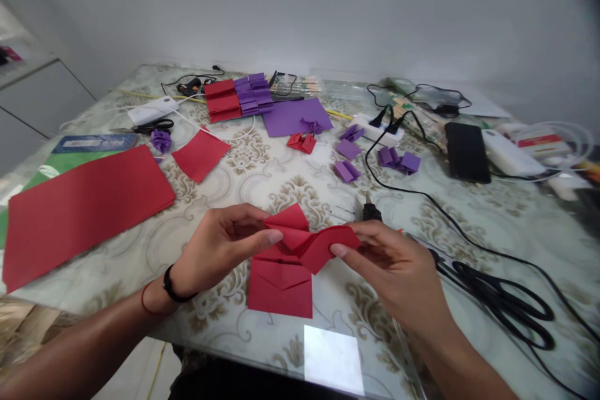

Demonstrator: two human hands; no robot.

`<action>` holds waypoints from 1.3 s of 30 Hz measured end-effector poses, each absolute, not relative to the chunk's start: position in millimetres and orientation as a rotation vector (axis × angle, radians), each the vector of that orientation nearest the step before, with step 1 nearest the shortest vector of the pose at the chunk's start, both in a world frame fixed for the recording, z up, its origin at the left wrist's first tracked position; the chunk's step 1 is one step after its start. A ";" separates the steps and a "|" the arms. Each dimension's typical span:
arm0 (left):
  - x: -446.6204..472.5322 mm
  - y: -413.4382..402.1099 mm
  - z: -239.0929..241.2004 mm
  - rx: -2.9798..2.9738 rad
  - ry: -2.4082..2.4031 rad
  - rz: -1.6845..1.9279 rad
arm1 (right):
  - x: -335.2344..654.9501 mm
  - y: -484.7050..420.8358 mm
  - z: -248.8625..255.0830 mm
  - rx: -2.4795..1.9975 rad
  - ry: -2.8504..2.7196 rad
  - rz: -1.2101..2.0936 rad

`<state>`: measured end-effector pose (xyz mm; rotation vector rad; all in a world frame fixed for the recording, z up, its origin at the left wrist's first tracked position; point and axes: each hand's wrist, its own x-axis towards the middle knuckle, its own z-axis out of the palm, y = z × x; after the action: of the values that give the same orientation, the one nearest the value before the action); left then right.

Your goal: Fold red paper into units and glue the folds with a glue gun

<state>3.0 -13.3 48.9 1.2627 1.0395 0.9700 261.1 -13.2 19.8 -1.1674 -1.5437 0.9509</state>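
A folded red paper piece (pixel 307 239) is held up just above the table near its front edge. My left hand (pixel 220 249) pinches its left side with thumb and fingers closed on the pleats. My right hand (pixel 394 265) pinches its right flap. Beneath them a second folded red paper (pixel 281 287) lies flat on the table. Both hands are closed on the raised piece.
A large red sheet (pixel 84 206) and a small red square (pixel 200 155) lie left. Folded purple pieces (pixel 347 170), a purple sheet (pixel 295 116) and stacked red and purple folds (pixel 237 99) sit behind. Black scissors (pixel 501 300), a phone (pixel 466 151) and cables lie right.
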 end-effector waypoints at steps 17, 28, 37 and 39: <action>-5.2 -18.0 43.3 1.528 1.102 1.055 | 267.1 -12.8 18.9 -1.290 -1.482 1.135; -7.9 -16.1 45.6 1.569 0.971 1.039 | 265.0 -12.2 28.8 -1.275 -1.467 1.237; 0.1 -14.6 42.0 1.487 1.044 1.067 | 267.2 -12.8 29.3 -1.224 -1.522 1.267; -1.3 -16.0 41.3 1.463 1.026 1.055 | 266.0 -12.1 30.8 -1.233 -1.547 1.236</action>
<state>-1.3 -16.0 41.3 1.4632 1.0263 1.0552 266.0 -12.1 30.8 -1.2329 -1.5469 1.2364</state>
